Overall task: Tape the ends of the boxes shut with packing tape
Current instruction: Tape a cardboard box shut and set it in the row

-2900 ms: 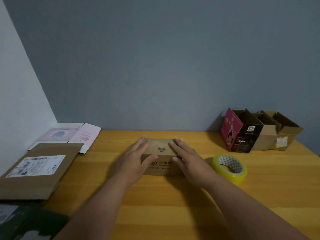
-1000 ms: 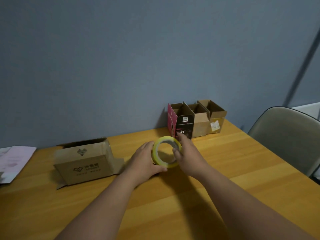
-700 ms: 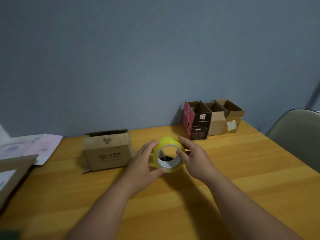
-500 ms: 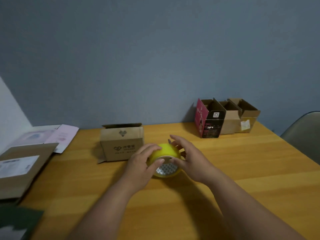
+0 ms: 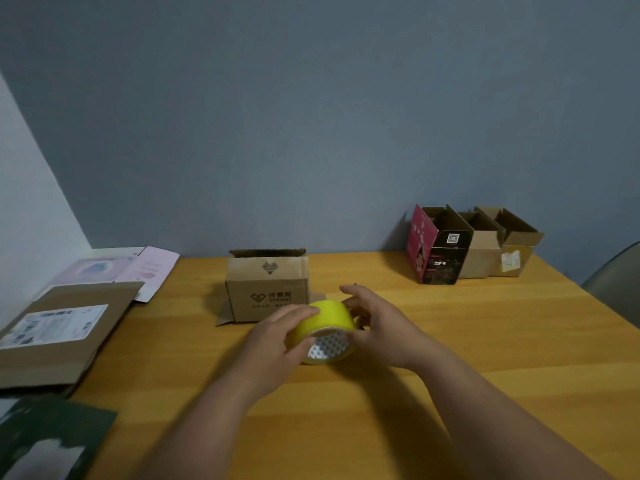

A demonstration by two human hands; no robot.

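The left hand (image 5: 273, 336) and right hand (image 5: 379, 327) grip the tape (image 5: 325, 329) from either side, fingers curled round the yellow roll, which is tipped so its patterned core faces the camera. The roll is held just above the bench (image 5: 450, 341). Just behind it stands a box (image 5: 267, 285), top flaps open and a lower flap splayed out at its left end. At the far right against the wall (image 5: 311, 116) stand three open boxes (image 5: 474, 247), touching in a row, the nearest pink and black. On the left lie flattened cartons (image 5: 62, 327) and pink sheets (image 5: 138, 268). A chair (image 5: 616, 289) shows at the right edge.
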